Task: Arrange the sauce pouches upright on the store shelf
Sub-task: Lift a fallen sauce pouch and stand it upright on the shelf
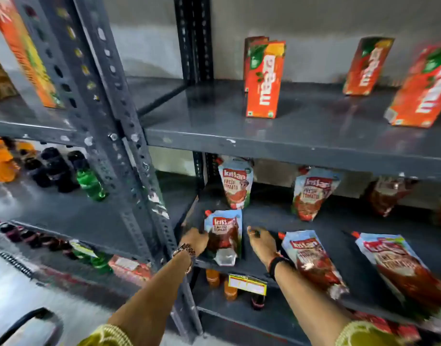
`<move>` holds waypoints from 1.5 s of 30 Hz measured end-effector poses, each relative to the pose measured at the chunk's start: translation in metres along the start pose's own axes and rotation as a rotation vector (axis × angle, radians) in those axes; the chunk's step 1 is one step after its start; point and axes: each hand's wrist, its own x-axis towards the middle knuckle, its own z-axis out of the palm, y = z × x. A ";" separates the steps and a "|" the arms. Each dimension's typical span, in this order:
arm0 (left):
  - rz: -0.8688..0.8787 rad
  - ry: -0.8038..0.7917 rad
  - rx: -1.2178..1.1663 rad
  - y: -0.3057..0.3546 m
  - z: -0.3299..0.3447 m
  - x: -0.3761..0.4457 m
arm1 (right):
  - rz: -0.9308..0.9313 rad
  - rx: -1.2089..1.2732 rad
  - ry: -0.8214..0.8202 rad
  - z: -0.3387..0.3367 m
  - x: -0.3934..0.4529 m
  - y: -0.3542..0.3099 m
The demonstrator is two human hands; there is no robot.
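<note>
On the dark metal shelf point(266, 216), a tomato sauce pouch point(224, 236) stands at the front left. My left hand point(195, 240) grips its left side. To the right of that pouch, my right hand point(261, 242) rests flat on the shelf with nothing in it; whether it touches the pouch is unclear. Two pouches point(235, 184) point(311, 193) stand upright at the back, with a darker, blurred one point(386, 194) further right. Near the front edge, two more pouches point(313, 260) point(404, 267) lie flat to the right of my right hand.
The shelf above point(289, 143) holds orange juice cartons point(263, 78). A perforated steel upright point(129, 151) stands just to the left. Behind it, the left rack holds bottles point(89, 183). A yellow price tag point(247, 284) hangs on the shelf's front edge, with bottles below.
</note>
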 end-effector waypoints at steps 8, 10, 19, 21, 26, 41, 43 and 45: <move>-0.066 -0.130 -0.392 -0.012 0.011 0.021 | 0.199 0.271 -0.020 0.030 0.031 0.013; -0.018 -0.133 -0.455 -0.009 0.007 0.018 | 0.131 0.254 -0.004 0.019 0.025 0.003; 0.353 0.144 -0.570 0.041 -0.035 0.011 | -0.260 0.213 0.072 -0.021 0.027 -0.054; 0.365 0.182 -0.558 0.044 -0.034 0.020 | -0.282 0.231 0.109 -0.018 0.032 -0.058; 0.307 0.185 -0.482 0.031 -0.012 0.040 | -0.222 0.215 0.173 -0.001 0.044 -0.036; -0.047 -0.350 -0.513 0.010 0.059 -0.014 | 0.005 -0.229 0.415 -0.127 0.006 0.048; -0.024 -0.461 -0.449 0.032 0.085 -0.026 | 0.172 -0.343 0.340 -0.148 0.001 0.066; -0.009 -0.534 -0.373 0.055 0.112 -0.038 | 0.271 -0.271 0.261 -0.158 -0.002 0.080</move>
